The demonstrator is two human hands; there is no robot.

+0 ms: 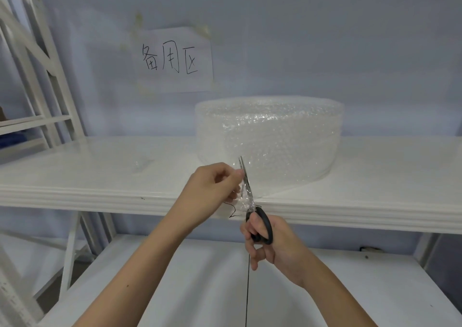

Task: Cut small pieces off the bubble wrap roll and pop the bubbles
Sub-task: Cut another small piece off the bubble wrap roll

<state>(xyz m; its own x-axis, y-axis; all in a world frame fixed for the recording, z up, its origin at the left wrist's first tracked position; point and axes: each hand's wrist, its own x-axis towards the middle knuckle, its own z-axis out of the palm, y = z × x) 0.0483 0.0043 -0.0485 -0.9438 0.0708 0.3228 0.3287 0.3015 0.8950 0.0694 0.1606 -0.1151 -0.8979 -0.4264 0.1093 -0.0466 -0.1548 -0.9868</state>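
Left hand [215, 186] pinches the bubble wrap [268, 139] flap; right hand [271, 244] grips scissors [251, 201], blades pointing up-away.

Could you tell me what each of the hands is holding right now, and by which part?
The right hand holds the scissors by their black handles; the left hand pinches the bubble wrap's loose edge beside the blades.

One handwritten sign is showing on the wall.

A white paper sheet [175, 60] is hanging on the pale wall [325, 39] above the shelf [100, 176], and three large characters in black marker are running across it in a single row: 备用区. The strokes are reading clearly, slightly slanted. Nothing else in view is carrying legible writing; a thin black scribble [231, 210] is showing on the shelf's front edge, but it is not forming any readable character.
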